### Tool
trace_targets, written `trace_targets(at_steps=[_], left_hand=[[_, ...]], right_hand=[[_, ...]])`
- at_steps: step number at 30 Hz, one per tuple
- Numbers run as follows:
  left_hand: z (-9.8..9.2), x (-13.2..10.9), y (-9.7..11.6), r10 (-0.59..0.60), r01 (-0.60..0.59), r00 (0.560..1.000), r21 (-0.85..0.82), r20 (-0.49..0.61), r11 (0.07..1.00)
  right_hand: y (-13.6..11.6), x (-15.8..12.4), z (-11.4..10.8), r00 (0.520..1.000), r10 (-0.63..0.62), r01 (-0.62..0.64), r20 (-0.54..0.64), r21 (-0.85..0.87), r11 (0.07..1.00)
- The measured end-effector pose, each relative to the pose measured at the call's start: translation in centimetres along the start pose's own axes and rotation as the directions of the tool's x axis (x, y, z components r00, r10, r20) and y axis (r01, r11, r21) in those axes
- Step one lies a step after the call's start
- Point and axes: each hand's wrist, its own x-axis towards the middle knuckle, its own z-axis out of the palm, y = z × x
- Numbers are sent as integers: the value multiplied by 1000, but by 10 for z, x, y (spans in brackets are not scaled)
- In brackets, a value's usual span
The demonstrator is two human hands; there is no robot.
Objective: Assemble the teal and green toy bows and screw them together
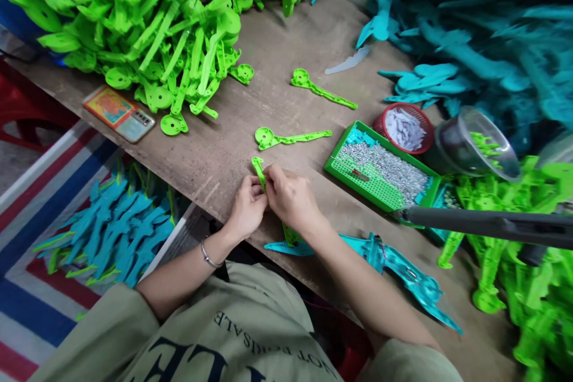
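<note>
My left hand (248, 206) and my right hand (290, 197) meet near the table's front edge, fingers closed around one lime-green plastic part (258, 168). Its hooked upper end sticks out above my fingers, and its lower end (290, 235) shows under my right wrist. My grip hides the middle. Just beyond my hands lies a green part with a round end and long arm (293, 138), and a similar green part (322, 88) lies farther back. Partly behind my right forearm is a teal plastic piece (412, 274) on the table.
Heaped green parts (147, 18) fill the back left; teal parts (492, 42) fill the back right. A green tray (371, 190) of small metal pieces, a red basket (430, 140) and a clear tub (510, 161) stand right. A dark rod (487, 224) juts in. A phone (119, 113) lies left.
</note>
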Motion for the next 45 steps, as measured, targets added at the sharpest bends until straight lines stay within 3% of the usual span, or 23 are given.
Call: trace_targets(at_steps=[6, 15, 22, 31, 36, 41, 45], left_hand=[[1, -1, -1, 5, -5, 1000, -9, 17, 1000], [-2, 0, -3, 36, -37, 999, 53, 26, 998], [0, 0, -2, 22, -22, 1000, 26, 15, 999], [0, 0, -1, 0, 0, 1000, -6, 29, 1000], [0, -1, 2, -16, 17, 998, -18, 55, 1000], [0, -2, 2, -13, 13, 999, -10, 47, 1000], [1, -2, 0, 53, -53, 998, 10, 35, 999]], right_hand=[[17, -2, 8, 995, 16, 6, -96, 232, 973], [15, -9, 6, 991, -131, 133, -35, 66, 989], [21, -1, 9, 975, -201, 214, -94, 149, 966], [27, -6, 9, 966, -249, 258, -72, 157, 953], [30, -13, 13, 977, -196, 207, -80, 159, 965], [15, -25, 8, 987, -161, 159, 22, 58, 986], [3, -31, 8, 979, -202, 202, 2, -13, 979]])
